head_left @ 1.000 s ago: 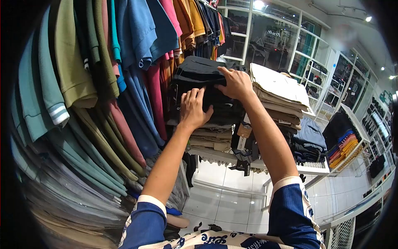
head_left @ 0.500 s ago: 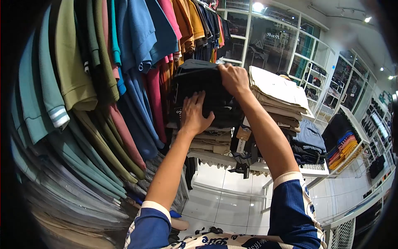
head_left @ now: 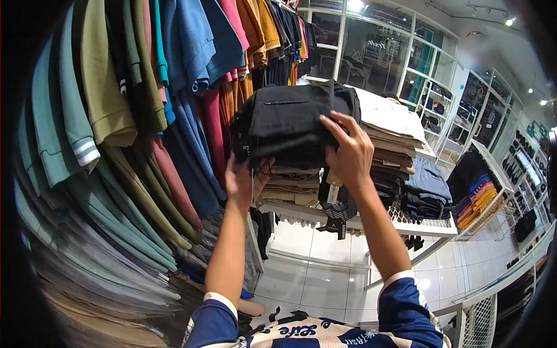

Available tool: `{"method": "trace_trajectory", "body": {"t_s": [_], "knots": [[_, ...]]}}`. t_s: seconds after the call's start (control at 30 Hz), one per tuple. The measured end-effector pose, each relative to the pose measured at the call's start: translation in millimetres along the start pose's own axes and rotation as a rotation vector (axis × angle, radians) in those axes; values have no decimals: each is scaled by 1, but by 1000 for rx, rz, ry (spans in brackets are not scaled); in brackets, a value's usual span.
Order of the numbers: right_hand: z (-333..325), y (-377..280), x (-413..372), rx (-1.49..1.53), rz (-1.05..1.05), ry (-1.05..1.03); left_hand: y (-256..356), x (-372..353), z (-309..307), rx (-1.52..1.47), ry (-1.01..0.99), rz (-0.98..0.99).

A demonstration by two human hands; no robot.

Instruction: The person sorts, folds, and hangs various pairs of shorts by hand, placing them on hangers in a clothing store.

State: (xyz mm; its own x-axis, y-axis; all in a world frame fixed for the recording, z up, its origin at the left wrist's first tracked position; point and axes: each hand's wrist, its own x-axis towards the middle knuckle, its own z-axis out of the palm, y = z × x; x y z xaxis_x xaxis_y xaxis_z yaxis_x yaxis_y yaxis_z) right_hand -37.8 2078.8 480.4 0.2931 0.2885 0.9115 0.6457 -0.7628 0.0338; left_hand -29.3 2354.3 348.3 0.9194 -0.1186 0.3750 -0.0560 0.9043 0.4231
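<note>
A stack of folded black trousers (head_left: 290, 119), a zipped pocket showing on top, rests on folded beige trousers (head_left: 293, 185). My left hand (head_left: 242, 181) is at the black stack's lower front left corner, its fingers curled around the edge and partly hidden. Against the right side of the same stack lies my right hand (head_left: 353, 152), fingers spread and thumb apart. Paper and cloth tags (head_left: 335, 194) hang below my right hand. Close by on the right stands a pile of trousers with white ones (head_left: 389, 113) on top.
Hanging sweatpants (head_left: 104, 87) in many colours crowd the left side. The stacks stand on a white metal rack (head_left: 301, 211). Blue-grey folded clothes (head_left: 426, 177) lie farther right, before a shelf of colourful clothes (head_left: 481, 200). Glass panels (head_left: 371, 58) close off the back.
My right hand has come down from the stack's far right corner to its near right side. My left hand has moved from the front face to the lower left corner. The black top now shows more.
</note>
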Motion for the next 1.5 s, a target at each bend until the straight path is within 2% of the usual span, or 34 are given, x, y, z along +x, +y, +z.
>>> {"method": "trace_trajectory", "body": {"t_s": [0.03,0.1,0.13,0.17,0.2,0.23,0.27,0.3,0.37,0.43,0.5,0.53,0.6,0.63,0.7,0.73,0.77,0.83,0.93,0.97,1.03,1.07,1.2,1.3,1.5], "knots": [[-3,-3,-14,33,59,-42,11,3,14,19,-22,-48],[-10,-7,-38,60,122,-82,25,10,46,63,126,-105],[-11,-5,-43,85,185,-117,28,17,52,63,124,-100],[-7,5,-46,87,184,-116,30,23,57,220,129,-70],[1,20,-53,412,338,-105,31,28,60,377,136,-42],[7,29,-55,737,492,-91,31,36,58,375,138,-46],[21,33,-54,732,700,26,30,44,53,500,140,-39],[11,16,-39,653,907,34,27,45,48,625,148,-38],[24,21,-31,682,991,11,23,32,67,680,212,-5],[19,21,-26,733,1017,56,28,29,74,729,174,-37],[-6,21,-24,950,972,-144,30,15,77,713,165,-49],[-17,17,-25,916,968,-171,30,5,77,756,106,-48],[-31,10,-32,915,835,-228,28,-16,82,828,-10,-40],[-43,-1,-34,932,806,-266,26,-23,75,902,-3,-39],[-48,-7,-51,956,715,-290,21,-45,69,836,-10,-89],[-51,-14,-61,999,680,-268,18,-61,85,690,43,-126],[-48,-14,-78,966,640,-268,11,-71,86,689,41,-123],[-58,-34,-105,1007,598,-228,-5,-95,84,502,284,-83],[-79,-58,-154,1005,756,-235,-24,-144,72,599,277,-63],[-89,-65,-167,924,735,-258,-30,-158,68,613,267,-72],[-101,-80,-201,915,826,-258,-41,-181,69,667,241,-55],[-108,-88,-214,909,869,-237,-46,-188,54,700,216,-106],[-142,-114,-252,848,1065,-183,-67,-204,61,837,186,-247],[-170,-124,-279,744,1174,-133,-95,-208,60,687,147,-394],[-239,-139,-320,499,1293,-57,-162,-224,75,632,47,-569]]}}
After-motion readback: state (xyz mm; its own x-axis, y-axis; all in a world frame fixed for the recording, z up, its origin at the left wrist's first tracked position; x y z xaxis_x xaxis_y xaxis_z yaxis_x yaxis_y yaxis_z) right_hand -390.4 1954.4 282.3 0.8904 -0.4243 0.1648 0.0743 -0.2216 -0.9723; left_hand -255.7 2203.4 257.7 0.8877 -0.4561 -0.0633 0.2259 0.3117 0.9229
